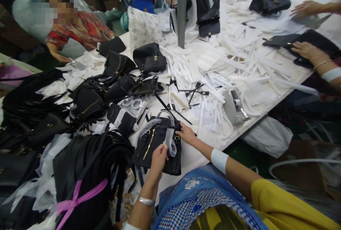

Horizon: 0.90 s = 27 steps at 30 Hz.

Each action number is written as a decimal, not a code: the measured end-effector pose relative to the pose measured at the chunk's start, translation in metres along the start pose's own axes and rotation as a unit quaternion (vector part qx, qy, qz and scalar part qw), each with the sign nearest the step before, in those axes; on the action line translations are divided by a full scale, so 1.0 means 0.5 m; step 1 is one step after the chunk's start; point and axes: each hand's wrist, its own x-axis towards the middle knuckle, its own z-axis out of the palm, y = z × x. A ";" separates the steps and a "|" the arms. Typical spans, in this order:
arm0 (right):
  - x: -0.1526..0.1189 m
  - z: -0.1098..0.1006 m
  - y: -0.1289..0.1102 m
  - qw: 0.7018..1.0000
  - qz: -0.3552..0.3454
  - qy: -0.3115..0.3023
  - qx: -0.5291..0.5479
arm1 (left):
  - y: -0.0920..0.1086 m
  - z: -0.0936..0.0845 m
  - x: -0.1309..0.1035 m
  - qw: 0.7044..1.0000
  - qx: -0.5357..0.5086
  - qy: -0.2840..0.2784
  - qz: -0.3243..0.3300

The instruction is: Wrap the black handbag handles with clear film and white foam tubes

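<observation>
Fingers (164, 150) of my left hand (159, 159) pinch plastic wrap (169, 136) on the zippered handbag (158, 138), my right hand (188, 133) touching its right edge, whether gripping I can't tell.

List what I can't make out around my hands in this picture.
All in the head view:
Underside of the black bag with a gold zipper: hidden, facing the white tabletop.
Left hand's exact grip at the clear plastic wrapping: hidden by the hand itself.
Lower end of the black strap bundle with a pink tie: cut off by the bottom edge.
White print on the blue apron: blurred.
</observation>
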 end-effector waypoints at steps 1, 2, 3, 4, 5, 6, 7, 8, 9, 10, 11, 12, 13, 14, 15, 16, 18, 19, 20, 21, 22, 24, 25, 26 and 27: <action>0.012 -0.003 -0.012 1.000 -0.005 -0.005 -0.019 | 0.001 -0.006 0.010 1.000 0.005 0.012 0.005; 0.017 -0.006 -0.023 0.999 -0.004 -0.008 -0.037 | 0.003 -0.012 0.020 1.000 0.010 0.024 0.011; 0.014 -0.008 -0.033 0.999 -0.005 0.002 -0.047 | 0.004 -0.016 0.030 0.999 0.015 0.035 0.020; 0.003 -0.010 -0.041 0.998 -0.012 0.022 -0.049 | 0.005 -0.019 0.038 0.998 0.017 0.045 0.030; -0.014 -0.009 -0.048 0.998 -0.029 0.047 -0.042 | 0.006 -0.022 0.044 0.998 0.017 0.051 0.039; -0.036 -0.007 -0.055 0.996 -0.053 0.062 -0.028 | 0.006 -0.023 0.049 0.997 0.013 0.054 0.047; -0.060 -0.003 -0.061 0.995 -0.079 0.065 -0.005 | 0.006 -0.022 0.052 0.997 0.007 0.054 0.054; -0.084 0.003 -0.067 0.993 -0.103 0.053 0.024 | 0.006 -0.021 0.053 0.997 -0.002 0.049 0.058; -0.106 0.011 -0.074 0.991 -0.118 0.031 0.052 | 0.006 -0.019 0.053 0.997 -0.012 0.041 0.060; -0.124 0.021 -0.081 0.990 -0.121 0.007 0.073 | 0.005 -0.017 0.052 0.997 -0.022 0.034 0.061; -0.137 0.030 -0.087 0.989 -0.116 -0.007 0.087 | 0.004 -0.014 0.051 0.997 -0.031 0.028 0.062; -0.145 0.040 -0.094 0.990 -0.107 -0.009 0.091 | 0.002 -0.012 0.049 0.997 -0.041 0.026 0.061; -0.149 0.048 -0.100 0.991 -0.097 -0.004 0.090 | 0.000 -0.010 0.048 0.997 -0.049 0.027 0.060; -0.150 0.054 -0.104 0.993 -0.087 0.000 0.085 | -0.003 -0.009 0.046 0.996 -0.055 0.031 0.058; -0.150 0.057 -0.109 0.994 -0.077 0.003 0.081 | -0.007 -0.009 0.045 0.996 -0.059 0.033 0.057; -0.150 0.059 -0.112 0.995 -0.068 0.004 0.076 | -0.010 -0.009 0.045 0.996 -0.060 0.032 0.057; -0.149 0.058 -0.119 0.997 -0.060 0.000 0.056 | -0.017 -0.008 0.044 0.997 -0.047 0.025 0.061; -0.149 0.057 -0.123 0.997 -0.062 -0.003 0.035 | -0.019 -0.007 0.045 0.997 -0.033 0.022 0.066; -0.149 0.055 -0.127 0.998 -0.065 -0.007 0.003 | -0.020 -0.005 0.044 0.997 -0.014 0.021 0.075; -0.149 0.055 -0.132 0.997 -0.067 -0.013 -0.037 | -0.019 -0.003 0.044 0.996 0.009 0.024 0.087; -0.148 0.055 -0.136 0.995 -0.066 -0.022 -0.078 | -0.018 0.001 0.043 0.994 0.034 0.033 0.097; -0.145 0.058 -0.145 0.987 -0.057 -0.039 -0.145 | -0.011 0.010 0.040 0.989 0.083 0.053 0.109; -0.145 0.059 -0.148 0.984 -0.054 -0.049 -0.165 | -0.008 0.015 0.039 0.987 0.102 0.063 0.111; -0.144 0.061 -0.149 0.981 -0.054 -0.058 -0.176 | -0.005 0.018 0.038 0.985 0.118 0.069 0.110; -0.144 0.061 -0.149 0.980 -0.058 -0.067 -0.181 | -0.004 0.020 0.038 0.983 0.131 0.074 0.106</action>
